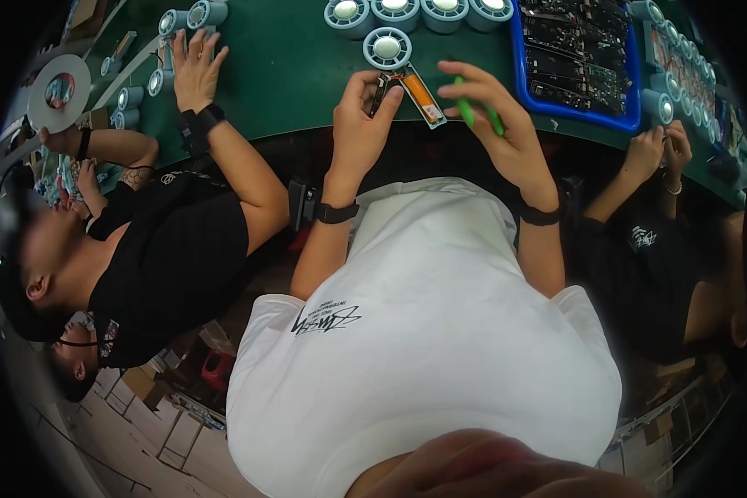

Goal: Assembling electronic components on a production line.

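Observation:
A light-blue handheld fan (388, 50) lies in front of me, its round head away from me. Its handle is open, showing an orange battery (421, 93) inside. My left hand (361, 120) pinches a dark strip, seemingly a circuit board (381, 93), beside the open handle. Thin wires show near the fan's neck. My right hand (494, 116) is just right of the handle, fingers curled around a green tool with two arms (465, 104), like plier handles. The tool's working end is hidden.
Several light-blue fan heads (396, 12) stand in a row at the far edge of view. A blue tray (519, 62) of dark circuit boards is at the right. Co-workers' hands (195, 73) work on the green table at both sides; a large tape roll (59, 93) is far left.

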The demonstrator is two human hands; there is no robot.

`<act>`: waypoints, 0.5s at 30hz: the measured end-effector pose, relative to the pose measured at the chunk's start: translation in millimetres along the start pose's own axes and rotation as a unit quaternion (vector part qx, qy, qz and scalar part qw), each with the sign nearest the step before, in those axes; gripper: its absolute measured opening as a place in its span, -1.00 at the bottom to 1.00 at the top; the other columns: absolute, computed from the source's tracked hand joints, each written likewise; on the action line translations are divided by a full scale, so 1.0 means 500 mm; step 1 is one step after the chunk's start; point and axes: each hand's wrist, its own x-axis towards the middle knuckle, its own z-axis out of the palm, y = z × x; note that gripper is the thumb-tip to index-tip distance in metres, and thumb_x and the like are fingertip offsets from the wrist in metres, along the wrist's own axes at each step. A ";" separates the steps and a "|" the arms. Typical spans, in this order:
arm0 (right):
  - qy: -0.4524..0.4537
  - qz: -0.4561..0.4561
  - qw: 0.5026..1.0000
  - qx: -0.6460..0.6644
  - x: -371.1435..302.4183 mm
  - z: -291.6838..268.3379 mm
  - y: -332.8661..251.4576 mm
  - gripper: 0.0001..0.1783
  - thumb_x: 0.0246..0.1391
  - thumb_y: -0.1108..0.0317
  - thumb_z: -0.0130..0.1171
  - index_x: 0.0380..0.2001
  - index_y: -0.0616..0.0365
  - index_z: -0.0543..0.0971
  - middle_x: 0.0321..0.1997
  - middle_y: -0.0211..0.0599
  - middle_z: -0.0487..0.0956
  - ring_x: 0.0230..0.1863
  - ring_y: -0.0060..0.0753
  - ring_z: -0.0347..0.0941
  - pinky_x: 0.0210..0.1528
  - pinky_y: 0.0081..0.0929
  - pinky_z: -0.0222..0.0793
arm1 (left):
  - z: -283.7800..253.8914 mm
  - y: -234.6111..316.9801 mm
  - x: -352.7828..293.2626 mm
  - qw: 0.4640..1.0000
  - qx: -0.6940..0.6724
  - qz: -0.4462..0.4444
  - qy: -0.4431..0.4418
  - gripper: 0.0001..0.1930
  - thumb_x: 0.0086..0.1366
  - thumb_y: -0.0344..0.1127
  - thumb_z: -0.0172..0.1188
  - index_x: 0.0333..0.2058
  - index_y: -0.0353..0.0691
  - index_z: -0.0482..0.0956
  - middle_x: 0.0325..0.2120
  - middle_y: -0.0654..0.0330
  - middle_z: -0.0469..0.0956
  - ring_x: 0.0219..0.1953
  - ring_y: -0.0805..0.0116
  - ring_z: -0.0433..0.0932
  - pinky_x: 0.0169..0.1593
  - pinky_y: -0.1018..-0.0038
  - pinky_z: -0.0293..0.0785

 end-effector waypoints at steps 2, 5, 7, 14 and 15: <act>-0.076 -0.032 0.997 0.008 -0.003 -0.012 0.017 -0.50 0.37 0.54 0.21 0.35 0.20 0.48 0.45 -0.10 0.43 0.18 -0.38 0.61 0.11 -0.47 0.58 | 0.003 -0.002 -0.007 1.000 -0.026 0.002 0.012 -0.60 0.52 -0.18 0.34 0.10 -0.37 0.50 -0.26 0.23 0.70 -0.31 0.61 0.51 -0.26 0.58 0.44; -0.102 -0.025 0.995 -0.002 -0.010 -0.019 0.039 -0.48 0.36 0.55 0.23 0.35 0.19 0.48 0.45 -0.10 0.41 0.15 -0.33 0.63 0.09 -0.45 0.61 | 0.013 -0.017 -0.011 0.999 -0.049 -0.005 0.017 -0.55 0.52 -0.13 0.35 0.13 -0.36 0.45 -0.29 0.25 0.67 -0.31 0.62 0.48 -0.26 0.59 0.42; -0.080 0.013 0.996 -0.035 -0.012 -0.021 0.051 -0.41 0.31 0.59 0.29 0.38 0.18 0.46 0.44 -0.10 0.40 0.13 -0.28 0.65 0.08 -0.43 0.65 | 0.015 -0.024 -0.017 0.998 -0.060 -0.009 0.022 -0.52 0.52 -0.11 0.35 0.15 -0.35 0.43 -0.31 0.26 0.65 -0.31 0.62 0.46 -0.26 0.59 0.40; 0.050 0.043 0.996 0.052 0.010 0.008 0.013 -0.16 0.12 0.68 0.43 0.46 0.22 0.37 0.36 -0.11 0.46 0.10 -0.30 0.66 0.06 -0.49 0.65 | 0.024 0.029 -0.024 0.995 -0.054 -0.072 0.044 -0.55 0.52 -0.10 0.34 0.14 -0.29 0.44 -0.38 0.27 0.61 -0.61 0.64 0.42 -0.57 0.63 0.26; 0.060 0.069 0.989 0.116 0.012 0.008 0.011 -0.12 0.08 0.69 0.46 0.47 0.22 0.36 0.35 -0.11 0.47 0.09 -0.29 0.67 0.04 -0.50 0.65 | 0.022 0.027 -0.023 0.995 -0.053 -0.073 0.041 -0.55 0.52 -0.10 0.34 0.14 -0.29 0.44 -0.38 0.27 0.61 -0.61 0.64 0.42 -0.57 0.63 0.26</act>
